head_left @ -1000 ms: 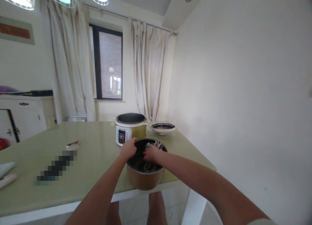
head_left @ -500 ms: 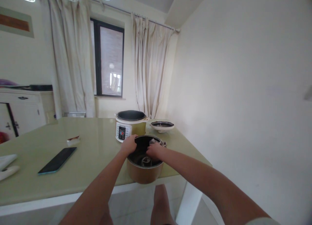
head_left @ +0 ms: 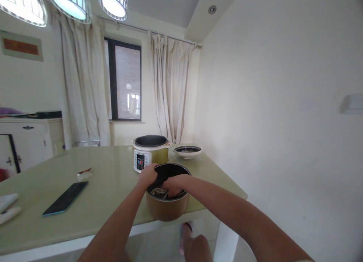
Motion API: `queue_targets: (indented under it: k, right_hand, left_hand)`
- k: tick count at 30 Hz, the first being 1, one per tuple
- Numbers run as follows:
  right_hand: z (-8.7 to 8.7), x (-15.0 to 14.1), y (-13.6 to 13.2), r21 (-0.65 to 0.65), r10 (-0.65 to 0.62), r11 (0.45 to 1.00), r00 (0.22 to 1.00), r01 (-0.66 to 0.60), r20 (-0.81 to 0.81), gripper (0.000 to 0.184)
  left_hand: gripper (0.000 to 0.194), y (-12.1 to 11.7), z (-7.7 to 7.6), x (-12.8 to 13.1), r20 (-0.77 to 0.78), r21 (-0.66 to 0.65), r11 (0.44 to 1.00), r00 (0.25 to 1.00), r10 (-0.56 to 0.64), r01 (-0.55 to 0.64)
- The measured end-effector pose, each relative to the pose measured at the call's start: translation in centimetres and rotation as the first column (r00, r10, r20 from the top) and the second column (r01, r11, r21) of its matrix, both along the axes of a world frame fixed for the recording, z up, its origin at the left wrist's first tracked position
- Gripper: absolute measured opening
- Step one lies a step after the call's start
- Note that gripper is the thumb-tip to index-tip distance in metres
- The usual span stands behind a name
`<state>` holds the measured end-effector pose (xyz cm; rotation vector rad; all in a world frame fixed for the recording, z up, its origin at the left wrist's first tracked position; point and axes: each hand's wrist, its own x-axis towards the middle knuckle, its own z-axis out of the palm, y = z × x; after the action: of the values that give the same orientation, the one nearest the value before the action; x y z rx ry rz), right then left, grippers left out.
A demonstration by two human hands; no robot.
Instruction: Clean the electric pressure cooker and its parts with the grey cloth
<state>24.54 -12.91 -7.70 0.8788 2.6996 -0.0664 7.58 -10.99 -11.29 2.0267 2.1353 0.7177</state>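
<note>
A brown inner pot (head_left: 168, 210) with a dark inside stands near the table's front edge. My left hand (head_left: 148, 175) is closed on its left rim. Down inside the pot, my right hand (head_left: 172, 185) is closed on a crumpled cloth (head_left: 159, 193), which lies low against the near inner wall. Part of the cloth and the right fingertips are hidden by the hand and the pot. Just behind the pot stands a white and green electric cooker (head_left: 159, 155), open at the top. Its round lid (head_left: 187, 154) appears to lie upturned to the right.
The pale green table (head_left: 110, 194) carries a dark phone or tablet (head_left: 65, 198), a small white item (head_left: 84, 174) and white objects (head_left: 8, 209) at the left edge. A wall (head_left: 269, 103) rises on the right. Pendant lamps (head_left: 112, 4) hang above.
My right hand and the cloth have moved from the pot's right rim down and left into it. My left hand stays on the rim. The view has tilted up slightly.
</note>
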Motion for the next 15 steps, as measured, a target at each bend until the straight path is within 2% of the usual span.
queue_targets:
  k: [3,6,10,13,15]
  right_hand:
    - [0.7,1.0,0.3,0.008,-0.060,0.998,0.997,0.060,0.039,0.044]
    - [1.8,2.3,1.0,-0.014,-0.193,0.981,0.977,0.192,-0.089,0.049]
    - [3.0,4.3,2.1,-0.113,-0.410,0.911,0.845,0.396,-0.343,0.050]
    - [3.5,5.7,2.8,-0.142,-0.460,0.882,0.753,0.450,-0.471,0.056]
    - [3.4,6.6,3.2,-0.184,-0.469,0.873,0.675,0.451,-0.570,0.053]
  left_hand:
    - [0.054,0.0,0.0,0.0,0.007,-0.006,1.000,1.000,0.008,-0.008]
    - [0.051,-0.1,0.2,0.2,0.026,-0.003,1.000,1.000,0.000,0.000]
    - [0.051,-0.4,0.8,0.4,0.074,0.048,0.999,0.997,-0.022,0.018]
    - [0.051,-0.7,1.4,0.2,0.128,0.117,0.993,0.991,-0.045,0.030]
    - [0.048,-0.9,1.8,0.2,0.155,0.153,0.987,0.985,-0.071,0.047]
